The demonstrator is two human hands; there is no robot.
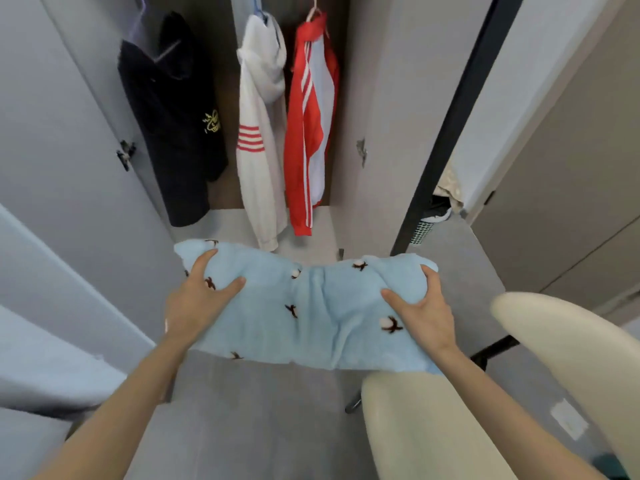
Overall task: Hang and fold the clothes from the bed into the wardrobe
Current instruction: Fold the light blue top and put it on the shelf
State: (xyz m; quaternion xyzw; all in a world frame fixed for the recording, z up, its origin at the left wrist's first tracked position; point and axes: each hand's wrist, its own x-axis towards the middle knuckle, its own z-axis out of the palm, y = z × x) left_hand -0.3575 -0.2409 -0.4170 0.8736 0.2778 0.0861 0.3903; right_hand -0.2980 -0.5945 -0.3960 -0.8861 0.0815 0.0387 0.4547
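Head view: left hand [199,299] and right hand [427,311] grip a light-blue fleece garment [318,306].
Beyond them, a black hanging top [173,116] bears an unreadable yellow logo [212,122].

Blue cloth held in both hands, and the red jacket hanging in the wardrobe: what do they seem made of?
Blue cloth: probably fleece or plush, matte; fuzzy nap, soft thick folds, raised white tufts. Red jacket: likely thin synthetic weave, smooth with slight sheen; hangs flat in crisp panels.
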